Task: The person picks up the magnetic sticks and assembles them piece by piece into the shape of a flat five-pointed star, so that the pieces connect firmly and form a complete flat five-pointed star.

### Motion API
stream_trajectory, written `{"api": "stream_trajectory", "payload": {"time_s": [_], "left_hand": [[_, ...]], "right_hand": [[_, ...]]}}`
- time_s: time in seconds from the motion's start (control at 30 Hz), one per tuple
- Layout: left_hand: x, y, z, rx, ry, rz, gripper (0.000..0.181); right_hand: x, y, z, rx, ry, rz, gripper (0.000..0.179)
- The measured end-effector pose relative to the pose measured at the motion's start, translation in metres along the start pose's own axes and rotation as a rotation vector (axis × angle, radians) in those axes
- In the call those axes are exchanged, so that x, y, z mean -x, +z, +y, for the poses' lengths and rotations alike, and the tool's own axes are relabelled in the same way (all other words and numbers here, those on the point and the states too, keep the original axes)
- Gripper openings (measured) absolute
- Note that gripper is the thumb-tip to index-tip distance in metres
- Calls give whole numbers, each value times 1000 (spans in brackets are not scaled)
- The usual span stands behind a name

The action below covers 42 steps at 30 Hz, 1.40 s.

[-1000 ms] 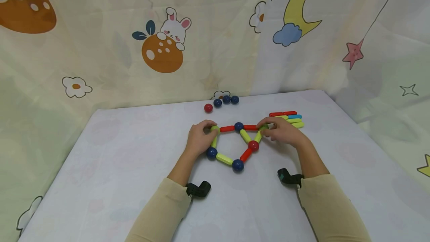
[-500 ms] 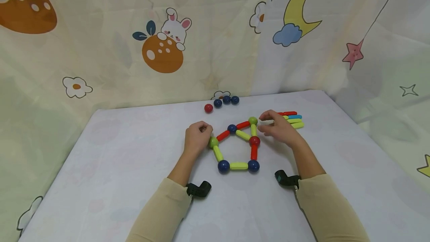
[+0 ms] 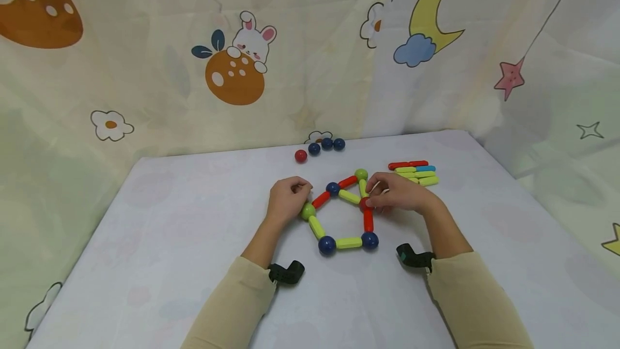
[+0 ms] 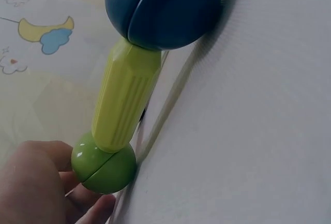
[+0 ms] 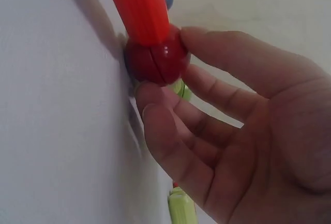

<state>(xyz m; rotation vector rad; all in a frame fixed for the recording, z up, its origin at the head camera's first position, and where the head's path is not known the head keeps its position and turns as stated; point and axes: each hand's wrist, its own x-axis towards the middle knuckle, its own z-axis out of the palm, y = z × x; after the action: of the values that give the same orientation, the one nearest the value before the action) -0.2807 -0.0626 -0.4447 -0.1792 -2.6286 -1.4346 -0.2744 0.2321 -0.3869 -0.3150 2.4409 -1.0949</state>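
Ball-and-rod frame [image 3: 349,243], glossy balls joined by coloured faceted rods, lies on the white tabletop [image 3: 160,241] in front of the person. Reference is the frame's glossy red ball [image 5: 155,61] — right hand [image 3: 402,194] is on it, thumb and fingertips pinching.

From the red ball: red rod [image 3: 368,221] runs toward the person to a dark blue ball [image 3: 370,241]. Short yellow-green rod [image 3: 363,188] runs behind it to a green ball [image 3: 361,175]. Yellow-green crossbar rod [image 3: 349,196] goes left to a second dark blue ball [image 3: 332,189]. Well left of it is the second green ball [image 4: 103,164]. Left hand [image 3: 289,198] is right at that one, fingers bent — can't tell if they grip it.

Loose parts: a spare red ball [image 3: 301,156] and three spare dark blue balls [image 3: 326,144], behind and left of the red ball; red, yellow-green and light blue spare rods [image 3: 424,175], bunched behind and right of it. Printed cloth backdrop [image 3: 310,69] farther behind.
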Motion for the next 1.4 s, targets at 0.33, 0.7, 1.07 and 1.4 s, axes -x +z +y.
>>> {"api": "stream_trajectory", "payload": {"time_s": [0.33, 0.7, 1.07, 1.4], "left_hand": [[1, -3, 3, 0, 76, -162, 34], [3, -5, 9, -62, 96, -259, 48], [1, -4, 4, -53, 82, -197, 31], [1, -3, 5, -29, 94, -204, 27]], "right_hand": [[-5, 5, 0, 13, -38, 53, 43], [-15, 18, 1, -31, -110, 124, 39], [-25, 26, 7, -140, -146, 198, 41], [-17, 17, 4, -95, -100, 265, 36]]}}
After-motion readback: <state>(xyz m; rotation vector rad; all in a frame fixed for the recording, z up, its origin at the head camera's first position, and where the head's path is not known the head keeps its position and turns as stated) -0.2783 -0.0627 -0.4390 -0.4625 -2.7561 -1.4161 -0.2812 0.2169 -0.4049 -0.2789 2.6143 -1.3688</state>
